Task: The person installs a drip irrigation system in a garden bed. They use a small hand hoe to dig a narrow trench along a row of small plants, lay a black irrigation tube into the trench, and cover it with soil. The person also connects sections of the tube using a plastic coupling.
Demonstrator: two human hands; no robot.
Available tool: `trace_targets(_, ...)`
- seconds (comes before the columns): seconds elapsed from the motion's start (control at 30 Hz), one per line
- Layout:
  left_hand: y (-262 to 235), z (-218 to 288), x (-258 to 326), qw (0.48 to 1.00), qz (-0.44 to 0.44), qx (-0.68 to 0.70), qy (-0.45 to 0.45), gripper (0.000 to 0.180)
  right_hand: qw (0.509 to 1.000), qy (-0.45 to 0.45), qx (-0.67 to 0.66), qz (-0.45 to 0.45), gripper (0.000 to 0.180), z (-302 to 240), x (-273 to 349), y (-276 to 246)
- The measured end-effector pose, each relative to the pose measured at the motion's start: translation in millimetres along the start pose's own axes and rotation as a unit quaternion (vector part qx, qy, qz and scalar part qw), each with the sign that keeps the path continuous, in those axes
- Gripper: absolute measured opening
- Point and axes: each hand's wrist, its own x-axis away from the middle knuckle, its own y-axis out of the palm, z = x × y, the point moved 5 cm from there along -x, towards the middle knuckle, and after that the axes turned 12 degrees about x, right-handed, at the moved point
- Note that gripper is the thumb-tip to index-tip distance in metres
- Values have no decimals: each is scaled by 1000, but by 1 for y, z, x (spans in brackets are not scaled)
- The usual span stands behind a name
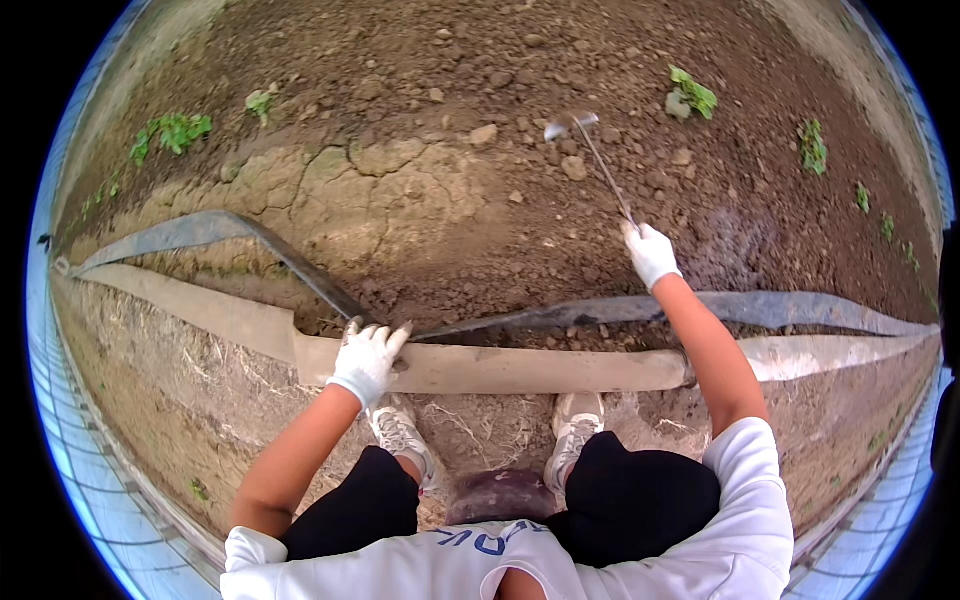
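My right hand (pixel 651 253), in a white glove, is closed around the handle of a hand hoe (pixel 606 170). The hoe's metal head, slightly blurred, is over loose brown soil at the far right of the middle. My left hand (pixel 366 362), also gloved with dirty fingertips, grips a dark flat hose (pixel 300 265) where it bends in toward me. That hand lies over a wider tan flat strip (pixel 500 369) running crosswise in front of my shoes. The part of the hose under my fingers is hidden.
Leafy green plants (pixel 176 132) grow at far left, with another plant (pixel 692 94) beyond the hoe. Cracked, dried soil (pixel 340 190) lies beyond the hose. My shoes (pixel 578 425) stand just behind the tan strip. A dark rounded seat (pixel 500 495) shows between my legs.
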Motion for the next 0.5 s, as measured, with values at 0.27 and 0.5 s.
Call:
trace_targets(0.27,2,-3,19,993,98,62,18,55,990,-85,100,-42,49,-116,-9,48)
trace_targets(0.5,10,-10,30,997,56,53,5,55,992,-91,-83,11,45,-141,14,42)
